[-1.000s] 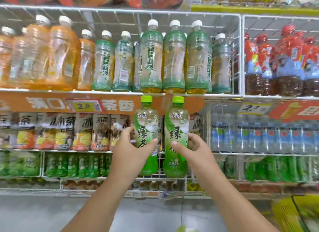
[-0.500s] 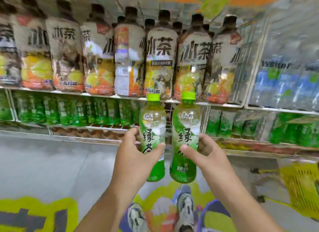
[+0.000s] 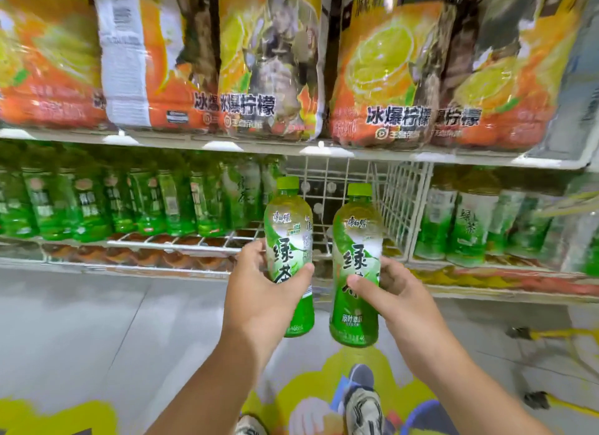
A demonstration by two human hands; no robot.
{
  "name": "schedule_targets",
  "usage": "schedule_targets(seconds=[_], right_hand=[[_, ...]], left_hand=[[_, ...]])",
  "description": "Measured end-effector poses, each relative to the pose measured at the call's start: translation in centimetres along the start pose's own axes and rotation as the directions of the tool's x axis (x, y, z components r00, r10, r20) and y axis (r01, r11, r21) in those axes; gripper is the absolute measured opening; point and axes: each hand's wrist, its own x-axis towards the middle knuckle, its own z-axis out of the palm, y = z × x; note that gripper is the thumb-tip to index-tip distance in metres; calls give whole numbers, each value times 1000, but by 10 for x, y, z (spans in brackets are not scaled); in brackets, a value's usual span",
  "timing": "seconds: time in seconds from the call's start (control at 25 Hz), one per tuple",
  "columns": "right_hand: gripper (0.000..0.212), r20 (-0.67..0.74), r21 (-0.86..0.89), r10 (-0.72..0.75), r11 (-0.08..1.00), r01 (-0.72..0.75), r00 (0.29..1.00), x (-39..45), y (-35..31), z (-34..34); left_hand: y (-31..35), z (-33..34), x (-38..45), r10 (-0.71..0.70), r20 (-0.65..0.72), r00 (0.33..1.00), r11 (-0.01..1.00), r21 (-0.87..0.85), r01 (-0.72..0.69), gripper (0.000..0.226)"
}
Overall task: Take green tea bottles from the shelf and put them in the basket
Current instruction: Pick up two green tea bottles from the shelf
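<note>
I have a green tea bottle in each hand. My left hand (image 3: 265,292) wraps the left bottle (image 3: 289,256) around its middle, thumb across the label, and my right hand (image 3: 393,292) grips the right bottle (image 3: 355,266) the same way; both stand upright, side by side and just apart. Compared with a second ago, my view has dropped from the upper rows to the low green tea shelf (image 3: 181,243), and the bottles now hang in front of the bare wire section of it, clear of the rack. My shoes (image 3: 363,402) show below. So the picking looks done and carrying is next. A yellow frame (image 3: 564,335) at the right edge may be the basket, though I cannot tell for sure.
</note>
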Motion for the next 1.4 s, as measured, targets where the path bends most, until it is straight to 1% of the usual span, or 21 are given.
schedule_targets(seconds=[0.2, 0.28, 0.36, 0.4, 0.48, 0.52, 0.56, 0.6, 0.64, 0.72, 0.76, 0.8, 0.84, 0.88, 0.96, 1.08, 1.16, 1.24, 1.32, 1.4], right_hand=[[31, -13, 7, -74, 997, 74, 997, 91, 15, 4], [23, 12, -33, -129, 991, 130, 992, 125, 15, 9], [14, 55, -81, -162, 983, 166, 985, 154, 14, 16], [14, 67, -105, -173, 978, 179, 983, 165, 13, 20], [24, 80, -128, -180, 974, 189, 980, 189, 17, 30], [27, 83, -125, -173, 975, 182, 981, 200, 23, 33], [24, 79, -120, -166, 977, 175, 983, 208, 27, 36], [14, 71, -124, -160, 978, 168, 985, 218, 30, 37], [6, 64, -129, -148, 979, 155, 987, 226, 36, 38], [8, 37, -118, -123, 985, 126, 992, 240, 48, 38], [5, 25, -82, -101, 991, 103, 995, 246, 53, 39], [7, 2, -36, -67, 997, 67, 998, 251, 55, 40], [14, -2, 8, -32, 999, 32, 999, 256, 56, 42], [23, -13, 17, -9, 1000, 10, 1000, 262, 57, 43], [38, -19, -29, 17, 999, -18, 1000, 274, 58, 45], [53, 26, 3, 19, 1000, -19, 999, 288, 64, 51], [61, 22, 4, 41, 999, -42, 999, 298, 70, 54], [50, -1, -29, 45, 999, -45, 999, 302, 66, 55], [40, -55, -70, 37, 997, -41, 998, 307, 62, 54], [35, -101, -78, 22, 996, -30, 995, 309, 61, 53]], left_hand=[[-20, 40, 81, 143, -42, 989, 983, 119, -137, 39], [-21, 53, 114, 173, -49, 984, 974, 158, -163, 39], [-21, 65, 138, 188, -80, 979, 974, 144, -176, 42], [-22, 70, 147, 208, -98, 973, 972, 135, -194, 38], [-20, 79, 163, 211, -88, 973, 971, 131, -199, 29], [-22, 83, 171, 191, -60, 980, 970, 163, -179, 26], [-22, 86, 179, 156, -42, 987, 963, 229, -143, 29], [-21, 88, 189, 116, -47, 992, 951, 293, -97, 43], [-27, 91, 200, 99, -58, 993, 931, 359, -72, 53], [-40, 96, 216, 102, -79, 992, 888, 457, -55, 49], [-48, 100, 221, 105, -87, 991, 879, 474, -52, 47], [-52, 104, 224, 113, -105, 988, 874, 483, -49, 47], [-54, 106, 225, 118, -121, 986, 866, 498, -43, 47], [-55, 108, 226, 125, -130, 984, 854, 518, -40, 47], [-55, 111, 230, 143, -139, 980, 844, 534, -47, 49], [-57, 113, 238, 173, -109, 979, 832, 548, -86, 58], [-59, 115, 241, 196, -86, 977, 809, 577, -112, 66], [-60, 116, 242, 241, -81, 967, 799, 582, -150, 74], [-59, 118, 244, 274, -80, 958, 787, 592, -175, 80], [-57, 120, 246, 241, -77, 967, 798, 583, -153, 82]])
